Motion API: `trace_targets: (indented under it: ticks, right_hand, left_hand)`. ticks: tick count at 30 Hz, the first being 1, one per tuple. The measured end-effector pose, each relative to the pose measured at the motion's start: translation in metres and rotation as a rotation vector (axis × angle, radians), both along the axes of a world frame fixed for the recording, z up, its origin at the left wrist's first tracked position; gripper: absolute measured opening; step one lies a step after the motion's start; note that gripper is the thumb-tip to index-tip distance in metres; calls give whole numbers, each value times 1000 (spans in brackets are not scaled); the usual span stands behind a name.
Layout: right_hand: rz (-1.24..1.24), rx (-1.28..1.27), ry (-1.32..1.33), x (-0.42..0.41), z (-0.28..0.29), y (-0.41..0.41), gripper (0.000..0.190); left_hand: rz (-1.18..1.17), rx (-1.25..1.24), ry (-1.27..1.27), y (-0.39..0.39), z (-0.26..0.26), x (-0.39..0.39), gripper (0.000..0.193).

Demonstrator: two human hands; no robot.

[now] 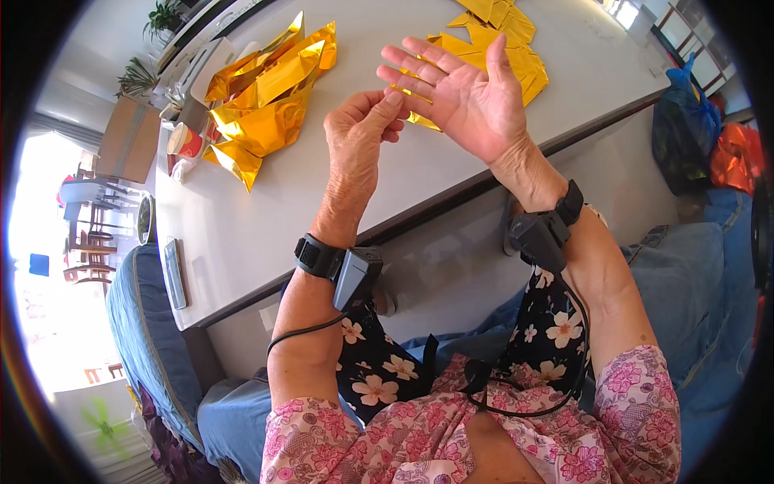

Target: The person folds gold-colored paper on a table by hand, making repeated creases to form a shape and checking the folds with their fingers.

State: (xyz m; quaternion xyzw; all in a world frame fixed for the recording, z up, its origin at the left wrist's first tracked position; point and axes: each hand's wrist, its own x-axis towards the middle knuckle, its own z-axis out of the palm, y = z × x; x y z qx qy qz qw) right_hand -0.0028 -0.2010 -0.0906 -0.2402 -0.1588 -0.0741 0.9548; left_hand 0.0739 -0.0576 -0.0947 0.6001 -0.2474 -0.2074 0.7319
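Over the white table [284, 212], my left hand [354, 130] pinches the tip of my right little finger between thumb and fingers. My right hand [481, 112] is palm up, fingers spread and thumb apart, with nothing in the palm. Beyond my left hand, to its left, several folded gold foil paper ingots [266, 124] lie in a nested row. Behind my right hand is a spread of flat, folded gold foil pieces [523, 66], partly hidden by the fingers. Each wrist wears a strapped black device with a cable.
A red and white paper cup [185, 141] stands at the table's left side. A mobile phone [176, 275] lies near the left corner. The dark table edge [435, 206] runs beneath my forearms. Beyond are a cardboard box [129, 139], a denim-blue sofa [157, 302] and a dark plastic bag [683, 133].
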Motion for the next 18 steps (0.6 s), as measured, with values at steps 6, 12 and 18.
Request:
trace_targets:
  ticks: [6, 12, 18]
  right_hand:
    - [-52, -81, 48, 0, 1, 2, 105]
    - [-54, -81, 57, 0, 2, 3, 104]
    - [-64, -124, 32, 1, 0, 4, 105]
  left_hand:
    - [-25, 29, -41, 1, 2, -2, 23]
    - [-38, 23, -57, 2, 3, -3, 22]
    - [-38, 29, -106, 4, 3, -2, 24]
